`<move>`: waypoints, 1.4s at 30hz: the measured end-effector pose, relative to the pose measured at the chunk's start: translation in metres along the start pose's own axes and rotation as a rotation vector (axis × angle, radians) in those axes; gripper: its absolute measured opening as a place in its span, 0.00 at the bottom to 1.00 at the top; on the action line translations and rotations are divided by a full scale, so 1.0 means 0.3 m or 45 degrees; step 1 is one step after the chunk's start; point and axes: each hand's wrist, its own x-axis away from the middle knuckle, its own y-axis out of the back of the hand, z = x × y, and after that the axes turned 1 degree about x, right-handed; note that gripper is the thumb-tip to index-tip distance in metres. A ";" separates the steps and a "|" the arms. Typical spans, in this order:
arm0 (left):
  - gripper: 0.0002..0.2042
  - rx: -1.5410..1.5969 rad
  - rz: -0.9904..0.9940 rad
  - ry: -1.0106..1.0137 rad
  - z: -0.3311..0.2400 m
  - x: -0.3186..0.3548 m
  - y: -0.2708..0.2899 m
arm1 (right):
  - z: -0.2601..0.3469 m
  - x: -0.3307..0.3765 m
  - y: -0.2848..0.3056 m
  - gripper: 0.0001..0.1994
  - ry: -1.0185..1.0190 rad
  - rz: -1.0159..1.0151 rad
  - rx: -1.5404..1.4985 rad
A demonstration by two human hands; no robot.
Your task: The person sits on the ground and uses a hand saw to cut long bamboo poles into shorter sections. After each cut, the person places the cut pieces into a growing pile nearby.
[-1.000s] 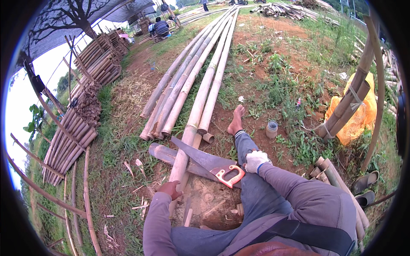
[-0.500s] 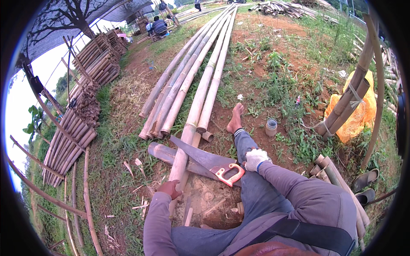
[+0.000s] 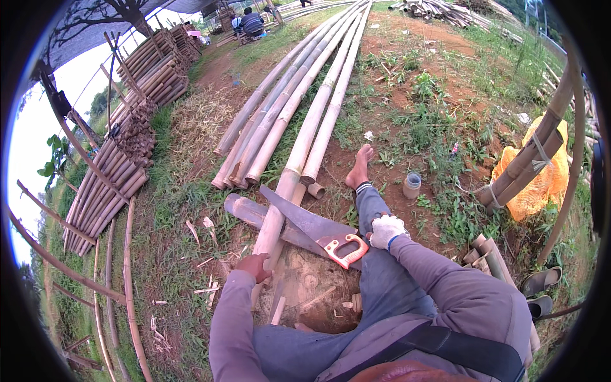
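Observation:
A long bamboo pole runs from between my legs toward the far end of the ground. My left hand, bare, is closed over the near part of this pole. Across the pole lies a hand saw, its toothed blade pointing far left and its orange-and-brown handle beside my right thigh. Neither hand touches the saw. My right hand, in a white glove, rests at my right knee with its fingers curled; whether anything is in them is hidden. Under the pole and saw is a thick bamboo piece lying crosswise.
More long bamboo poles stretch away beside the held one. A jar stands right of my bare foot. Stacked bamboo stands at left. An orange net sack leans by upright bamboo posts at right, near sandals.
The view has shifted slightly, so the scene sits a little higher and further right. My right hand has turned at the knee. Left hand, pole and saw keep their arrangement.

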 end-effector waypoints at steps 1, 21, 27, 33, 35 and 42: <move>0.35 -0.003 0.003 0.003 -0.005 -0.001 0.003 | 0.001 0.006 0.003 0.31 -0.001 -0.004 -0.012; 0.35 0.032 0.006 0.012 -0.015 0.012 0.021 | 0.013 0.015 0.019 0.31 -0.003 0.011 0.017; 0.35 -0.014 -0.001 -0.003 -0.012 0.012 0.014 | 0.023 0.025 0.021 0.30 -0.008 0.009 0.012; 0.35 -0.038 0.010 0.005 -0.053 0.036 0.047 | 0.002 0.001 -0.013 0.30 -0.007 -0.033 0.049; 0.35 -0.053 0.003 0.009 -0.022 0.025 0.028 | 0.025 0.011 0.003 0.30 0.005 -0.023 0.049; 0.35 -0.020 -0.050 -0.014 -0.015 0.015 0.007 | 0.033 -0.002 -0.002 0.30 -0.017 -0.064 0.097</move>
